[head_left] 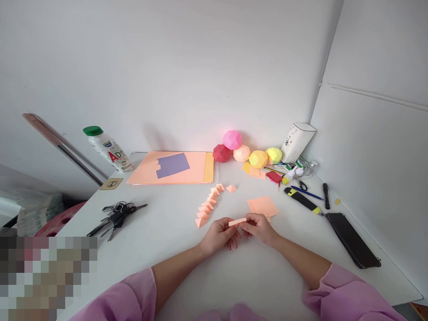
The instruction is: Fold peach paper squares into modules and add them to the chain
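Peach paper strip (237,221), narrow and level-looking, is held over the worktop (167,214), about midway between its left and right edges. Fingers of the left hand (219,236) pinch one end; those of the right hand (262,229) pinch the other, probably to keep it steady. Beyond the left hand, folded peach pieces (206,207) form a row toward the back edge, likely to keep them orderly. Flat peach sheets (262,205) lie just behind the right hand, seemingly within easy reach. A utility knife (301,200) lies toward the right edge, apparently set aside; faceted paper balls (241,153) sit along the back edge.
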A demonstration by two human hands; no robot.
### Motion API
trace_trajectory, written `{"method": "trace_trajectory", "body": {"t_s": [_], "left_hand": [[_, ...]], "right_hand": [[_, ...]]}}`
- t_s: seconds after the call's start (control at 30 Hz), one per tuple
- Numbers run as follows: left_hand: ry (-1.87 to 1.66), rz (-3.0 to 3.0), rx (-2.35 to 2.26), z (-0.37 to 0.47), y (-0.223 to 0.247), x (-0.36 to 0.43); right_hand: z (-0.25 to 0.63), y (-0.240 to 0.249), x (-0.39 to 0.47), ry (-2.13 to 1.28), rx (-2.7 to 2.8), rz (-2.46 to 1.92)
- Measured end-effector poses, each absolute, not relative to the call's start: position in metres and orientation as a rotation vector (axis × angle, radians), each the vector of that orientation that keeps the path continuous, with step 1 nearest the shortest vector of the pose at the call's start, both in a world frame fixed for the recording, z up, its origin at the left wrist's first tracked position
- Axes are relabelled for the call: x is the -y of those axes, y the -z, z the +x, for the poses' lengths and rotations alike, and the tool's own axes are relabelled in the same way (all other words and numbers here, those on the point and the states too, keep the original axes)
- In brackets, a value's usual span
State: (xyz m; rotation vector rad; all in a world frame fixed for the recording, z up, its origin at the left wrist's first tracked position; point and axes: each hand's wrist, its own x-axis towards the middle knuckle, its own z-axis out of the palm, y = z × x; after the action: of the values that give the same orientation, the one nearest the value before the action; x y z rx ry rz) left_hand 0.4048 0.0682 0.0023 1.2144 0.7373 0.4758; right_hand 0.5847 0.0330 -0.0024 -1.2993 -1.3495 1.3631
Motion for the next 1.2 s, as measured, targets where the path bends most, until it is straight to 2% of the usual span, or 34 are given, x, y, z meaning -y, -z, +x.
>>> {"method": "trace_trajectory", "body": {"t_s": [1.2], "left_hand": [[-0.46, 1.218, -0.763, 0.4051, 0.0004, -0.068]], "right_hand": [[0.5861, 0.0047, -0.0352, -1.381, 1.345, -1.401]]}}
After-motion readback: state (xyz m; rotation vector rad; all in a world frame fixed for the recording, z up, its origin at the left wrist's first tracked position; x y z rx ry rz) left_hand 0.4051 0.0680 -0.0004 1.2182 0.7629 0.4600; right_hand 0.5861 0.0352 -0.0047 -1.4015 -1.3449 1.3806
